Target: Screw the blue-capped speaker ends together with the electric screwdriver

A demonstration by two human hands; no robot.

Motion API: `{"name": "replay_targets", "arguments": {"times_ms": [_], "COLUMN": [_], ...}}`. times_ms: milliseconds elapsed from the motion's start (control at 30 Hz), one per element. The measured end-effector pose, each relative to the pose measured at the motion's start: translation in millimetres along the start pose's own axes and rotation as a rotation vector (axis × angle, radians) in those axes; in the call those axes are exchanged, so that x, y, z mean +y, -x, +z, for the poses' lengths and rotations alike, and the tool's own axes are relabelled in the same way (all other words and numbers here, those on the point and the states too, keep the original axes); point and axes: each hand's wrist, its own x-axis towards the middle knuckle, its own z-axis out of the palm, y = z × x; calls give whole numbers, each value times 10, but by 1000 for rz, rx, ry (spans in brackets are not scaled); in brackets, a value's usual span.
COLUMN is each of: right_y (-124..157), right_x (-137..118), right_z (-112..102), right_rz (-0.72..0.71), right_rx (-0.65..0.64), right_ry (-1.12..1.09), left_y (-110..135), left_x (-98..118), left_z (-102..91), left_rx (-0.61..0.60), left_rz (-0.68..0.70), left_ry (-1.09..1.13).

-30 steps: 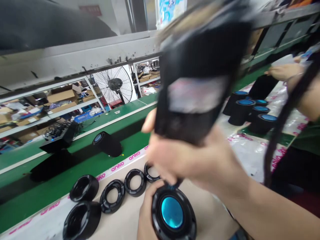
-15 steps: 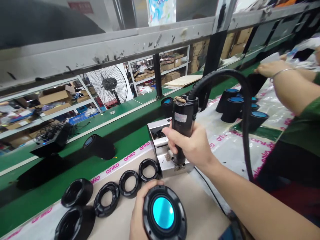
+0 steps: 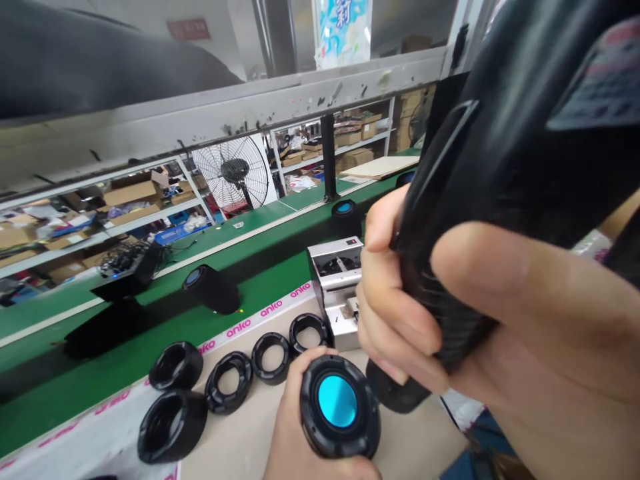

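My right hand (image 3: 450, 320) is wrapped round a black electric screwdriver (image 3: 505, 167), held very close to the camera so it fills the upper right. Its lower end (image 3: 395, 393) hangs just right of a black round speaker with a cyan centre (image 3: 338, 403). My left hand (image 3: 300, 433) grips that speaker from below and the left, at the bottom middle of the view. The screwdriver's tip is hidden.
Several black rings (image 3: 273, 357) and cup-shaped parts (image 3: 173, 423) lie on the tan mat to the left. A silver screw feeder box (image 3: 335, 280) stands behind the speaker. Black speakers (image 3: 213, 288) lie on the green conveyor (image 3: 150, 333). A fan (image 3: 233, 173) stands beyond it.
My right hand has pulled the screwdriver back from the silver box toward the camera and over the speaker. The left hand with the speaker has shifted slightly right.
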Motion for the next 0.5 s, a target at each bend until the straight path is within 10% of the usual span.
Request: {"name": "replay_targets", "arguments": {"times_ms": [500], "right_y": [87], "right_x": [293], "right_z": [74], "right_rz": [244], "right_rx": [-160], "right_ry": [-36], "left_y": [-23], "left_x": [-47], "left_z": [56], "left_rx": [-54], "left_rz": [165], "left_ry": [-7]}}
